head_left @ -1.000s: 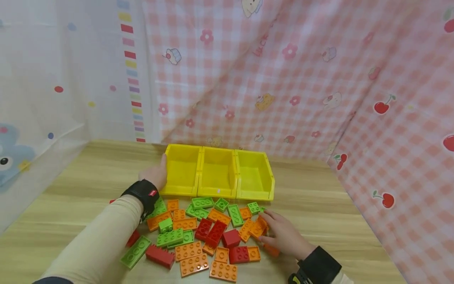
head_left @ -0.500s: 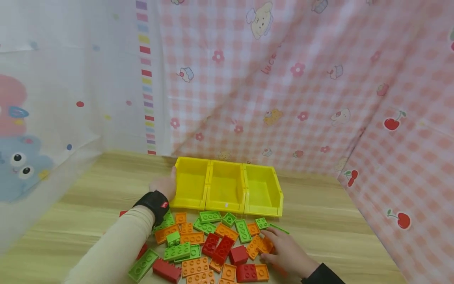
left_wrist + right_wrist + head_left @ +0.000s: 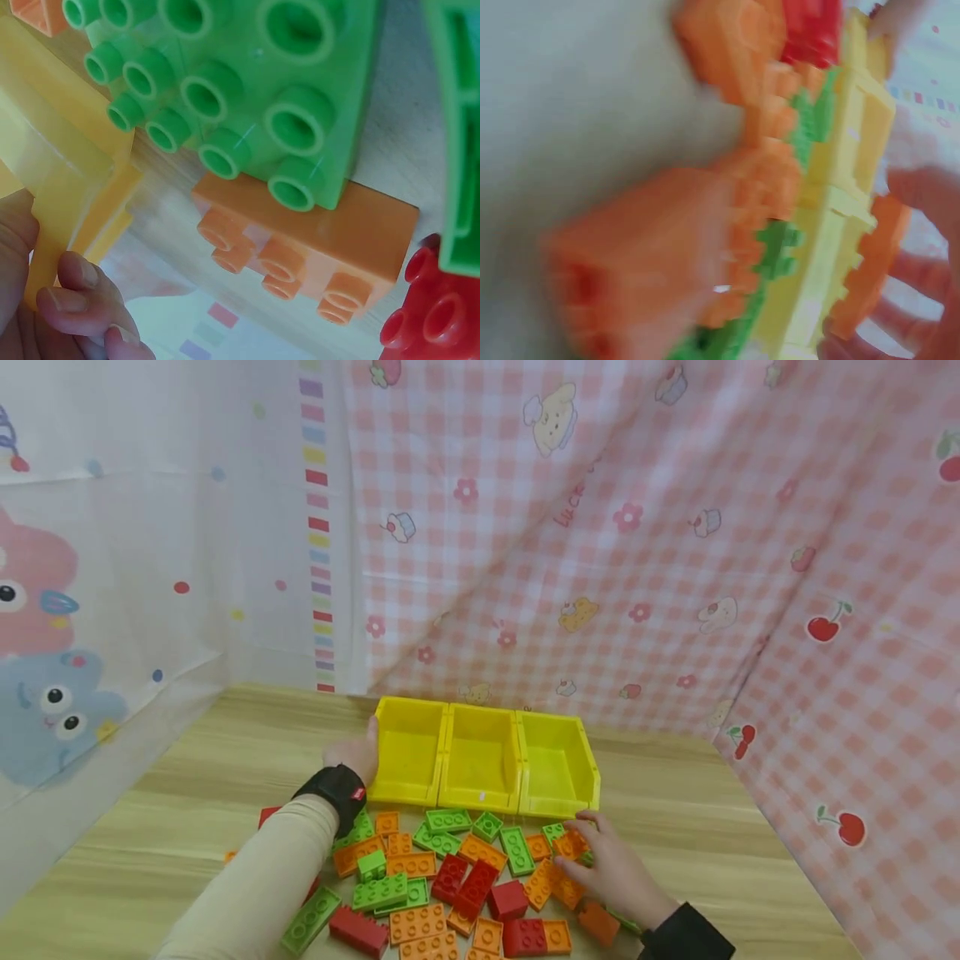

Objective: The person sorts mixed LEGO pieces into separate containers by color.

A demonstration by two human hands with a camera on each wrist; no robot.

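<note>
My left hand (image 3: 356,754) grips the side wall of the leftmost yellow bin (image 3: 408,750), thumb and fingers on either side of it, as the left wrist view shows. My right hand (image 3: 618,870) holds a studded orange brick (image 3: 875,262) between thumb and fingers, just above the right end of the brick pile. Below it lie more orange bricks, among them a plain-sided orange brick (image 3: 598,923) near the wrist. Under my left forearm are a green brick (image 3: 225,82) and an orange brick (image 3: 300,232), seen close up. The right wrist view is blurred.
Two more yellow bins, the middle bin (image 3: 480,752) and the right bin (image 3: 553,760), join the first in a row. Green, red and orange bricks spread in front, including a red brick (image 3: 474,888) and a green brick (image 3: 381,891). Patterned cloth (image 3: 480,568) hangs behind.
My right hand has lifted an orange brick slightly from the pile, uncovering another orange brick near the wrist. The left hand stays at the bin. The head view has tilted upward.
</note>
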